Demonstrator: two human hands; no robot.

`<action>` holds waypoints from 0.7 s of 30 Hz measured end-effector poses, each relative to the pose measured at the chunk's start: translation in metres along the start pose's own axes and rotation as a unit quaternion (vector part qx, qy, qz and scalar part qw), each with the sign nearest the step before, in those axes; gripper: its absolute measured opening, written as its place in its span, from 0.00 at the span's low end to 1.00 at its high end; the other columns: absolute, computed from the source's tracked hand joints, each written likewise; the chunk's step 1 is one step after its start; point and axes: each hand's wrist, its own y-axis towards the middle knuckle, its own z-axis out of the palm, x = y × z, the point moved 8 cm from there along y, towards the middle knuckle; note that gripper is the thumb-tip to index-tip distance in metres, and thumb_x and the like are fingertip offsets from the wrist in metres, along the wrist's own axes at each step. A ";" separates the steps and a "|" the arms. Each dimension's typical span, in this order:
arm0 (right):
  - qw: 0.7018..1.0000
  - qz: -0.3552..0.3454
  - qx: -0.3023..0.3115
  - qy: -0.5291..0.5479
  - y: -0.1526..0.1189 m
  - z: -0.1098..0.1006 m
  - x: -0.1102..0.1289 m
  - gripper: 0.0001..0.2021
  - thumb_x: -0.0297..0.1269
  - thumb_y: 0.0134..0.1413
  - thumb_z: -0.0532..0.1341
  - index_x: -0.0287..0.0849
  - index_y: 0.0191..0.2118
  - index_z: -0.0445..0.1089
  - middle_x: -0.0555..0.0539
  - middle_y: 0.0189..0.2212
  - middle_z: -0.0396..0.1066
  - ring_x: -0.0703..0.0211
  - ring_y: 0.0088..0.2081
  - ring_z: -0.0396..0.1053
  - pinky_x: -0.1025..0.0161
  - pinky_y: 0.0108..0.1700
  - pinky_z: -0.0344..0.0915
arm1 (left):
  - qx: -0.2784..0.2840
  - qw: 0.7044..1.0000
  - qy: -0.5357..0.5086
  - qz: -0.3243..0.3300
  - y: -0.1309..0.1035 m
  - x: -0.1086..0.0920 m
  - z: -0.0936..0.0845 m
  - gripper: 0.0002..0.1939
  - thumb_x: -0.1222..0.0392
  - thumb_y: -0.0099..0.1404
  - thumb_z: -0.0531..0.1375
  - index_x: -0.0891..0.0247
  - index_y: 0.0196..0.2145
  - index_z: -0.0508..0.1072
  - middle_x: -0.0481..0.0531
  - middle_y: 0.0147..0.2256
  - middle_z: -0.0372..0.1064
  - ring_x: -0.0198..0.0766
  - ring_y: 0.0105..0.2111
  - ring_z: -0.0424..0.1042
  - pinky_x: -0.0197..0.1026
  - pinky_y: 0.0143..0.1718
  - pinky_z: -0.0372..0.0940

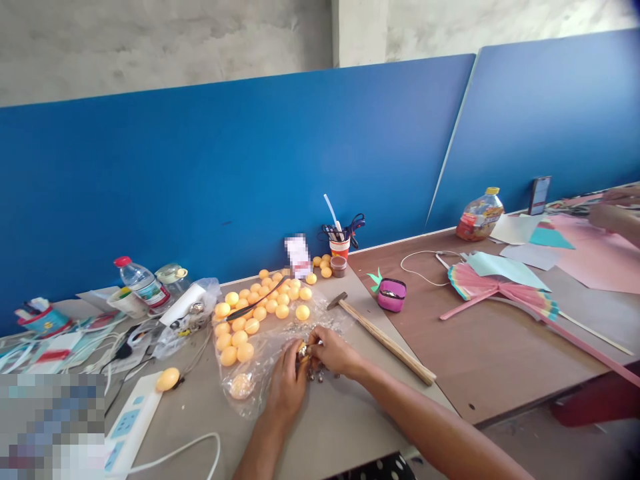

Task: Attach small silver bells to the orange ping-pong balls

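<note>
My left hand wraps its fingers round a small shiny metallic object at the near edge of a clear plastic bag. From the right, my right hand touches the same object with pinched fingertips; whether they hold a smaller part is too small to tell. Several small silvery pieces lie on the table just under my right hand. Behind and left of the hands, many orange balls rest on the bag, with a dark strap across them.
Right of my hands lies a hammer, beyond it a purple pouch. A cup of tools stands at the blue partition. Left are a power strip, cables and a bottle. Another person's hands are far right.
</note>
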 end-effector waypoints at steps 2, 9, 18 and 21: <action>1.000 -0.009 0.000 0.010 0.002 -0.001 0.003 0.04 0.28 0.47 0.56 0.43 0.27 0.59 0.56 0.16 0.65 0.67 0.18 0.60 0.70 0.21 0.53 | -0.004 1.000 -0.016 -0.016 0.002 0.000 -0.002 0.17 0.63 0.63 0.53 0.62 0.50 0.67 0.61 0.48 0.72 0.47 0.51 0.70 0.53 0.52 0.66; 0.990 -0.097 0.004 0.103 0.005 -0.030 0.016 0.03 0.28 0.45 0.56 0.40 0.30 0.65 0.56 0.20 0.62 0.68 0.22 0.59 0.70 0.26 0.57 | -0.019 0.996 -0.064 -0.061 0.008 0.002 -0.013 0.20 0.60 0.65 0.52 0.62 0.54 0.65 0.60 0.53 0.68 0.45 0.54 0.67 0.52 0.53 0.65; 0.951 -0.200 0.131 -0.196 -0.015 -0.015 0.029 0.10 0.26 0.44 0.61 0.43 0.34 0.76 0.48 0.33 0.73 0.58 0.37 0.68 0.65 0.41 0.62 | -0.039 0.982 -0.114 -0.148 0.010 0.019 -0.018 0.16 0.58 0.61 0.56 0.62 0.47 0.71 0.58 0.47 0.73 0.46 0.49 0.72 0.51 0.50 0.67; 0.905 -0.238 0.136 -0.326 -0.023 0.000 0.033 0.11 0.29 0.46 0.64 0.45 0.37 0.77 0.45 0.35 0.73 0.52 0.41 0.67 0.60 0.45 0.60 | -0.036 0.977 -0.130 -0.164 0.008 0.026 -0.016 0.18 0.56 0.62 0.55 0.61 0.49 0.69 0.58 0.48 0.74 0.46 0.48 0.73 0.51 0.48 0.68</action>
